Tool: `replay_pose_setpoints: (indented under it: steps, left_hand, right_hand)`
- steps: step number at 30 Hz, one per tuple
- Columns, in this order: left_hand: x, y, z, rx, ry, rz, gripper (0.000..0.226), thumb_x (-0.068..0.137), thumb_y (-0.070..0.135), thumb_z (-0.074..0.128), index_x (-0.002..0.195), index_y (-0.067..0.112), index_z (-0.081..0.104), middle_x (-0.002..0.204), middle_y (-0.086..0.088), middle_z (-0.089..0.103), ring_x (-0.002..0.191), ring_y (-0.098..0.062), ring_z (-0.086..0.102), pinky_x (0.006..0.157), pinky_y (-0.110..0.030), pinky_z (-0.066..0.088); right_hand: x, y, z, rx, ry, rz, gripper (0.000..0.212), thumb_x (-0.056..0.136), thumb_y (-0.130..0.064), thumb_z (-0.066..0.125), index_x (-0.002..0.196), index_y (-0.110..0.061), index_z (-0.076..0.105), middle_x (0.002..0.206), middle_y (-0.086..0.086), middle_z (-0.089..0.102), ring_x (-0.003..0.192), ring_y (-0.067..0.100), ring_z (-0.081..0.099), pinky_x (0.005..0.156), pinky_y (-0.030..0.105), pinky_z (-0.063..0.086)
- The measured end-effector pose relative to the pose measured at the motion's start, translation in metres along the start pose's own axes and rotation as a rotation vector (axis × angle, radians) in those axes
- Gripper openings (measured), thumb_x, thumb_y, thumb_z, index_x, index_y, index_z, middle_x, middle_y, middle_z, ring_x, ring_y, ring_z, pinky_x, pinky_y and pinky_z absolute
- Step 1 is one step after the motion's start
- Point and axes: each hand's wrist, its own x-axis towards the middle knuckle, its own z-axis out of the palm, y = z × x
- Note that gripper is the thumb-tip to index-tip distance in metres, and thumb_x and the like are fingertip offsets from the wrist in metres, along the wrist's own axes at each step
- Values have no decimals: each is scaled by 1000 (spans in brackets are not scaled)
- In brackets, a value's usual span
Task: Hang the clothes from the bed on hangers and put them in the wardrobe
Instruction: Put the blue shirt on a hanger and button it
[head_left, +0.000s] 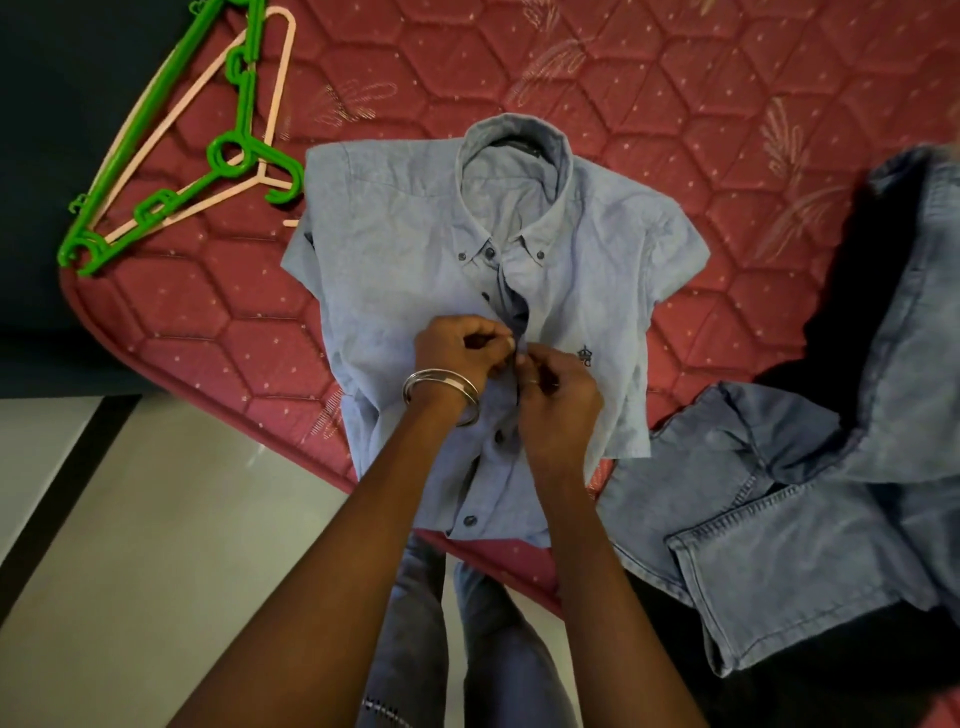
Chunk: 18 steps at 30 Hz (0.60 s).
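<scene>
- Head view: a light blue short-sleeved shirt (415, 249) lies front up and flat on the red quilted mattress (675, 78), collar away from the person, hem hanging just over the near edge
- The left hand (457, 353), with silver bangles (441, 387) on its wrist, has its fingers curled and pinches the shirt's left placket edge at mid-chest
- The right hand (558, 387) meets it there, fingertips pinching the opposite edge of the placket; the two hands touch, both clamped on the shirt's button strip
- The collar button is fastened, the placket below it gapes a little, and further dark buttons show near the hem
- A green hanger (236, 156) lies on top of a pale pink hanger (208, 200) at the mattress's far left corner, beside the shirt's sleeve and partly overhanging the edge
- Blue jeans (779, 545) lie crumpled to the right of the shirt, just beside it, draped over the mattress edge
- Pale floor tiles (156, 519) show below left; no wardrobe is in view
</scene>
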Motion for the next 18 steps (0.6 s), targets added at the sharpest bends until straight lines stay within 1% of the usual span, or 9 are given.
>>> replay_pose_setpoints:
  steps: [2,6,7,9,11,12,14,16,18]
  left_hand:
    - [-4,0,2,3,-3,15,15,78,2,72,78,17,72,68,3,68,64,-14,65,74,-27,57]
    - [-8,1,5,-33,-9,2,11,79,-1,70,85,8,72,67,-1,67,61,-15,64,73,-29,58]
    - [-8,0,5,-32,-2,-5,11,79,-1,70,86,7,72,67,0,67,58,-12,64,72,-27,58]
    - [-9,0,4,-25,18,-19,10,79,-1,71,85,6,73,66,0,67,55,-9,63,68,-24,58]
    - [-10,-1,4,-20,31,-39,8,79,-1,70,86,4,73,67,-4,68,58,-14,65,68,-27,58]
    - [-11,-2,5,-17,31,-48,9,80,-1,70,86,4,73,70,-8,68,61,-19,66,71,-30,58]
    - [-11,-3,5,12,24,-51,9,80,0,70,87,4,73,75,-11,70,67,-28,68,75,-36,58]
    - [-11,-4,5,55,11,-47,6,81,5,71,85,5,74,74,-12,71,70,-28,70,77,-39,58]
    - [-12,-3,4,105,11,-37,9,82,15,71,83,7,76,73,-11,72,70,-23,70,78,-36,57]
  right_hand:
    - [1,-1,0,-54,2,-29,18,88,-11,65,103,-3,71,95,13,69,86,20,64,79,22,48]
    - [8,-1,-8,1,-24,-13,18,87,-11,67,103,-5,73,96,10,71,83,12,62,75,11,46]
    - [9,-2,-8,24,-43,9,19,87,-13,66,103,-5,73,96,9,71,84,10,63,76,12,48]
    - [9,1,-7,91,-117,60,21,89,-18,64,104,-6,73,96,8,72,86,13,66,79,24,54]
    - [10,5,-9,135,-189,81,26,89,-24,59,104,-8,73,94,8,73,87,16,68,78,31,55]
    - [11,8,-12,159,-218,94,26,90,-23,58,104,-8,73,94,9,73,87,17,68,78,32,55]
    - [16,12,-18,230,-270,141,20,92,-13,58,104,-5,73,93,12,73,86,19,69,78,33,56]
    - [20,13,-22,281,-317,201,16,90,-5,61,101,-2,73,90,15,73,84,23,69,74,31,56]
    - [24,12,-23,303,-366,232,11,86,-4,66,94,-2,73,85,17,72,77,25,69,69,34,55]
